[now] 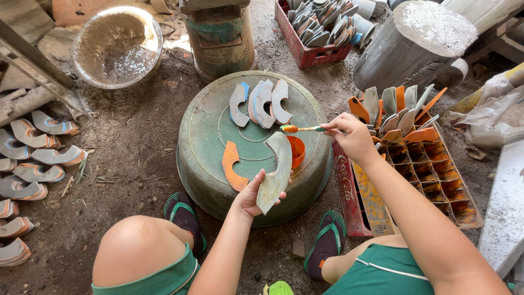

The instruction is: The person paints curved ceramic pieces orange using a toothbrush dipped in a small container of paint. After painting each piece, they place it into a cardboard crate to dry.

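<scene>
Left hand: the left hand (252,192) holds a grey curved sole-shaped piece of flat sheet material (276,172) by its lower end, thumb over the near face, the other fingers curled behind it, pinching it firmly.
Right hand: the right hand (349,134) pinches the handle of a thin brush with an orange-loaded tip (302,129) between thumb and fingertips pressed together.
Key relation: the brush tip points away from the right fingers toward the left, and hangs just above the upper end of the grey curved piece; whether it touches I cannot tell.
Long axis: the curved piece runs from the left fingers up and away, arching toward the brush, so its far end lies nearer the right hand than the left.
Paint pot: a small round orange pot (296,151) sits just beyond the left fingers, partly hidden behind the held piece.
Support: an upturned round green metal basin (210,136) lies under both hands.
On the basin: an orange curved piece (231,166) lies just left of the left fingers; several grey curved pieces (261,102) lie farther out, well past the brush tip.
Beside the right wrist: a red compartmented crate (431,164) holds upright grey and orange pieces.
</scene>
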